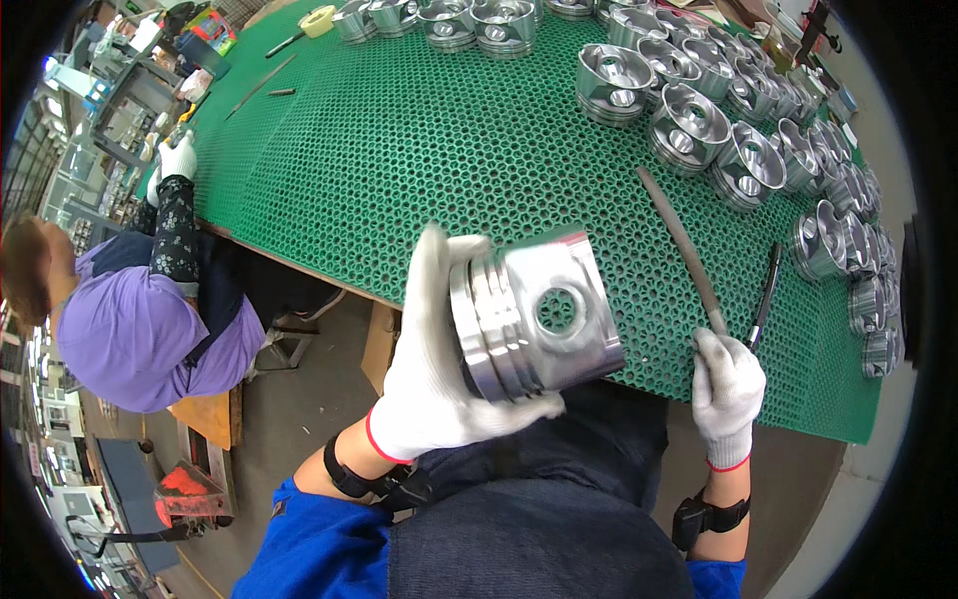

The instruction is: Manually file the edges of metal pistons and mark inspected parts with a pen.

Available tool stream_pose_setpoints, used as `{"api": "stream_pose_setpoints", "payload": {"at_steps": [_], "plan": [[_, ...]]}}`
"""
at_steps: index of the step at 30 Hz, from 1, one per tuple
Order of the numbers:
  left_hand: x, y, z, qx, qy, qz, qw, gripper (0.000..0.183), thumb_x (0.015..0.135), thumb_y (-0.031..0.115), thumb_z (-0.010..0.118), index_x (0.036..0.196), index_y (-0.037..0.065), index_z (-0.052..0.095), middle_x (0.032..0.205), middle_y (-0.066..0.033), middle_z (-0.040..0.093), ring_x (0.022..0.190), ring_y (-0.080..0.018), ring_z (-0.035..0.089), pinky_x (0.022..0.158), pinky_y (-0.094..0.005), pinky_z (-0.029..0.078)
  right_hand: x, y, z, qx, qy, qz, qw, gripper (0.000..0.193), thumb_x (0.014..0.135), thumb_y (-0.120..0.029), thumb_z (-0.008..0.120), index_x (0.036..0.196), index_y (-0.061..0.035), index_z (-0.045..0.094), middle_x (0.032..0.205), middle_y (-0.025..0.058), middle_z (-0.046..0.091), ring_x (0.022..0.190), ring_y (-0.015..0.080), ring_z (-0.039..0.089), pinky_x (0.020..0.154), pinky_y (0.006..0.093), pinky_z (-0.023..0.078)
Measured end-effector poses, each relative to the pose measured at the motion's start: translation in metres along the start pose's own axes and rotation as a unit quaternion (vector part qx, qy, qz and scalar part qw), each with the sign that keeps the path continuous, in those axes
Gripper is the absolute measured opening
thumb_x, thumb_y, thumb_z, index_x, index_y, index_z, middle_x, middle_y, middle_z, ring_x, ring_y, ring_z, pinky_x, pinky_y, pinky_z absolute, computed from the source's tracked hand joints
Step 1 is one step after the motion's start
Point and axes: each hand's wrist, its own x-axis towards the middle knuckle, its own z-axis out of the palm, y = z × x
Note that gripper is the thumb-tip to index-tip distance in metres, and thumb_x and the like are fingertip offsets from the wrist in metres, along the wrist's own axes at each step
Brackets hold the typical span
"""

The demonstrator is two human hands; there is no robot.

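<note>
My gloved left hand (pixel 429 369) grips a shiny metal piston (pixel 574 344), tilted on its side above the front edge of the green perforated mat. The piston's ring grooves lie against my palm, and its round pin hole shows on the side. My gloved right hand (pixel 726 384) is closed round the lower end of a long grey file (pixel 684 240). The file points away from me over the mat, apart from the piston. Just right of that hand a black pen (pixel 766 298) lies on the mat.
The green mat (pixel 399 150) covers the bench. Many pistons (pixel 689 125) stand at the right and far side. A thin rod (pixel 261 85) and a yellow ring (pixel 317 21) lie at far left. A co-worker in purple (pixel 150 319) works at the left.
</note>
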Motion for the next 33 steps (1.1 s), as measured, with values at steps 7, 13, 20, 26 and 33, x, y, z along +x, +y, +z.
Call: {"api": "stream_pose_setpoints", "payload": {"at_steps": [7,13,20,26,33], "plan": [[0.019,0.009,0.006,-0.838,-0.023,-0.365,0.406,0.108,0.079,0.077,0.054,0.148,0.001,0.021,0.128,-0.0394,0.042,0.110,-0.0522,0.055,0.084,-0.0542,0.059,-0.006,0.004,0.002,-0.006,0.005,0.010,1.000,0.030,0.077,0.002,0.065,0.105,-0.0075,0.067,0.087,0.0115,0.066,0.077,0.0303,0.066,0.070,0.0382,0.054],[0.024,0.019,0.018,-0.798,-0.059,-0.388,0.458,0.108,0.077,0.082,0.046,0.147,0.002,0.025,0.131,-0.0311,0.045,0.111,-0.0448,0.058,0.083,-0.0512,0.060,-0.009,0.005,-0.005,-0.027,0.001,0.007,1.000,0.030,0.075,0.003,0.064,0.103,-0.0063,0.068,0.090,0.0120,0.068,0.077,0.0301,0.067,0.071,0.0374,0.054],[0.029,-0.040,0.023,-0.125,-0.220,0.048,0.966,0.089,0.064,0.040,0.087,0.135,0.006,0.043,0.137,-0.0215,0.044,0.121,-0.0354,0.052,0.099,-0.0469,0.046,-0.005,-0.027,-0.028,0.391,-0.093,0.186,0.897,0.020,0.082,0.000,0.062,0.101,-0.0004,0.068,0.089,0.0107,0.067,0.070,0.0181,0.064,0.063,0.0293,0.051],[0.022,-0.039,0.041,-0.173,-0.232,0.073,0.954,0.081,0.061,0.039,0.091,0.125,0.007,0.055,0.136,-0.0285,0.042,0.123,-0.0429,0.049,0.101,-0.0515,0.043,0.011,-0.043,-0.023,0.597,-0.188,0.481,0.613,0.027,0.094,-0.018,0.056,0.114,-0.0009,0.060,0.090,0.0069,0.066,0.060,0.0056,0.051,0.051,0.0193,0.039],[0.016,-0.041,0.046,-0.186,-0.223,0.051,0.955,0.083,0.060,0.041,0.091,0.125,0.004,0.054,0.136,-0.0289,0.042,0.124,-0.0428,0.048,0.102,-0.0512,0.041,0.000,-0.040,-0.013,0.541,-0.172,0.318,0.759,0.026,0.088,-0.011,0.063,0.111,-0.0008,0.064,0.095,0.0081,0.067,0.083,0.0188,0.067,0.070,0.0318,0.054]]}}
